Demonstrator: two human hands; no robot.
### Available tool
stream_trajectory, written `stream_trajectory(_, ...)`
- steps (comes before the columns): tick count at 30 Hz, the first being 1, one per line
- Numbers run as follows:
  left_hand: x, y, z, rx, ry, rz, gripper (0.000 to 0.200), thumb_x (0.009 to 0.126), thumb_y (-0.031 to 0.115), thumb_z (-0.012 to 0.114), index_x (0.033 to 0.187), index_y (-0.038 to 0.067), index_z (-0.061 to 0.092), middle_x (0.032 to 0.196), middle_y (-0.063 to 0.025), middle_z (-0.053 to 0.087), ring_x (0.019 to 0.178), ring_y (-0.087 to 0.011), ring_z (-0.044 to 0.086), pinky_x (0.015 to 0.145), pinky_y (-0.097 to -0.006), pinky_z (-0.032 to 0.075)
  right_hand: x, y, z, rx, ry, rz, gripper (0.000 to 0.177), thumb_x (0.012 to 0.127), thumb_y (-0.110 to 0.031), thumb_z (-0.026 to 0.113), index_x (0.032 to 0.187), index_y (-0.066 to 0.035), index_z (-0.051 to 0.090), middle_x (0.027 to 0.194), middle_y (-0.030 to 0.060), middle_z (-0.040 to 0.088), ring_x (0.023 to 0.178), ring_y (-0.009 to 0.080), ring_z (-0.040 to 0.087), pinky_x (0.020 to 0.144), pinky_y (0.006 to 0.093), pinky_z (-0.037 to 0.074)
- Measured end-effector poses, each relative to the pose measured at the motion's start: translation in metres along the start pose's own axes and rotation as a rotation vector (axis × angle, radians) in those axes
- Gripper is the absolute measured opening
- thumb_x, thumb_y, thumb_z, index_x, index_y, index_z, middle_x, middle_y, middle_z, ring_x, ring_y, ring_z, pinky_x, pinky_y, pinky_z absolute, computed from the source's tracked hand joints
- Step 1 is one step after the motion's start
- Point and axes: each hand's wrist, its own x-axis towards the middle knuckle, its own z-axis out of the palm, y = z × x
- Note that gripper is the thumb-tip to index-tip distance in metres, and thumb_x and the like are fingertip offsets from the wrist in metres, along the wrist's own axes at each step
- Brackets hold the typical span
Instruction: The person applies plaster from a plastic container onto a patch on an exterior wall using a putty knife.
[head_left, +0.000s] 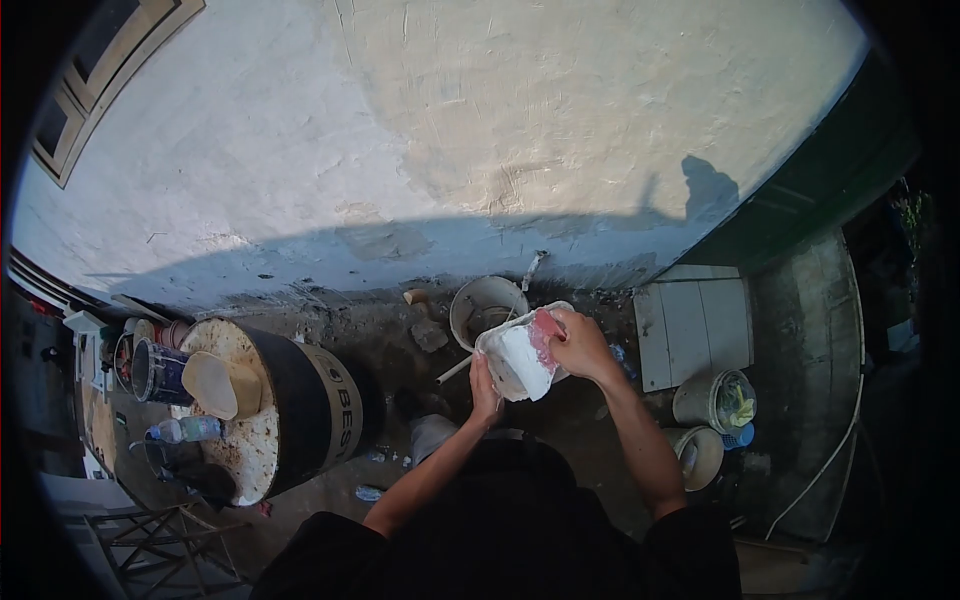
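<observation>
My left hand (485, 394) is closed on the near left rim of a whitish plastic tub (499, 366), held in front of my body. Smooth white paste (523, 358) lies inside it. In my right hand (582, 348) is a flat pinkish-red scraper (547, 328), pinched between thumb and fingers over the tub's right side. Its lower edge meets the paste, and whitish smears show on its face. Part of the scraper is hidden by my fingers.
Ahead rises a patchy painted wall (450, 130). A round bucket (485, 300) stands behind the tub. To the left is a dark drum (300, 400) bearing a yellowish container (222, 386) and a plastic bottle (186, 430). Buckets (700, 400) and pale panels (693, 335) are at right.
</observation>
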Motion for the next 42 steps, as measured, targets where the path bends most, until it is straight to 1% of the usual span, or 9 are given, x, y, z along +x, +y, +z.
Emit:
stream_trajectory(7,0.003,0.001,0.002,0.007,-0.033,-0.007,0.043,0.102,0.037,0.03,0.123,0.001,0.043,0.116,-0.0096,0.052,0.106,-0.0171,0.052,0.096,-0.0319,0.039,0.006,0.028,0.02,0.296,-0.182,0.024,0.022,0.08,0.001,0.06,0.102,0.004,0.06,0.085,0.0086,0.065,0.076,0.0102,0.059,0.066,0.0285,0.049)
stream_trajectory(10,0.004,-0.001,0.001,0.008,-0.035,-0.016,0.043,0.102,0.036,0.029,0.124,0.001,0.043,0.117,-0.0104,0.052,0.107,-0.0177,0.052,0.096,-0.0321,0.039,0.006,0.03,0.022,0.64,-0.279,0.123,0.022,0.083,0.004,0.057,0.105,0.005,0.059,0.09,0.0075,0.064,0.077,0.01,0.06,0.068,0.0258,0.049)
stream_trajectory(16,0.009,-0.006,-0.007,0.071,-0.047,-0.005,0.044,0.102,0.033,0.029,0.128,-0.001,0.041,0.122,-0.0116,0.051,0.113,-0.0184,0.05,0.099,-0.0324,0.036,0.006,0.029,0.012,0.844,-0.307,0.342,0.022,0.084,0.0,0.057,0.106,0.002,0.06,0.088,0.0057,0.065,0.076,0.0107,0.062,0.064,0.0256,0.05)
stream_trajectory(26,0.03,0.013,-0.027,0.142,-0.033,-0.03,0.046,0.102,0.036,0.032,0.128,0.0,0.043,0.123,-0.01,0.051,0.113,-0.017,0.05,0.099,-0.0326,0.036,0.014,0.04,0.029,1.058,-0.26,0.297,0.024,0.087,-0.004,0.059,0.111,0.0,0.058,0.091,0.0038,0.065,0.072,0.0083,0.062,0.054,0.0211,0.049)
stream_trajectory(29,0.051,0.016,-0.044,0.146,-0.029,-0.055,0.046,0.101,0.038,0.032,0.127,0.001,0.044,0.121,-0.0092,0.052,0.112,-0.0169,0.051,0.098,-0.0331,0.037,0.024,0.027,0.022,1.153,-0.159,0.281,0.026,0.087,-0.005,0.06,0.113,-0.001,0.056,0.094,0.0046,0.064,0.073,0.0098,0.063,0.055,0.0222,0.051)
stream_trajectory(32,0.074,0.027,-0.049,0.107,-0.031,-0.09,0.046,0.101,0.04,0.032,0.124,0.003,0.047,0.12,-0.0083,0.054,0.11,-0.018,0.052,0.097,-0.034,0.039,0.043,0.038,0.018,1.223,-0.086,0.364,0.03,0.088,-0.004,0.059,0.117,-0.001,0.052,0.104,0.0062,0.062,0.084,0.0132,0.063,0.075,0.0278,0.053)
stream_trajectory(38,0.123,0.046,-0.106,-0.084,0.058,-0.245,0.051,0.099,0.046,0.032,0.125,0.004,0.045,0.118,-0.011,0.056,0.109,-0.0215,0.055,0.097,-0.0372,0.042,0.121,0.059,0.033,1.3,0.335,0.415,0.027,0.088,-0.004,0.057,0.114,-0.006,0.05,0.105,0.0088,0.061,0.088,0.0191,0.064,0.069,0.0384,0.058)
stream_trajectory(41,0.135,0.076,-0.131,0.199,0.028,-0.142,0.055,0.098,0.049,0.032,0.126,0.003,0.044,0.12,-0.0118,0.055,0.11,-0.0239,0.056,0.096,-0.0394,0.044,0.181,0.089,0.072,1.294,0.548,0.505,0.031,0.086,-0.004,0.059,0.115,-0.007,0.049,0.105,0.0092,0.059,0.092,0.0213,0.063,0.07,0.0425,0.058)
stream_trajectory(42,0.139,0.076,-0.148,0.123,0.058,-0.198,0.057,0.098,0.051,0.032,0.127,0.003,0.043,0.122,-0.0122,0.055,0.109,-0.0261,0.057,0.096,-0.0408,0.045,0.203,0.101,0.092,1.366,0.623,0.547,0.031,0.084,-0.002,0.061,0.113,-0.007,0.05,0.103,0.0103,0.058,0.091,0.0215,0.063,0.07,0.0438,0.057)
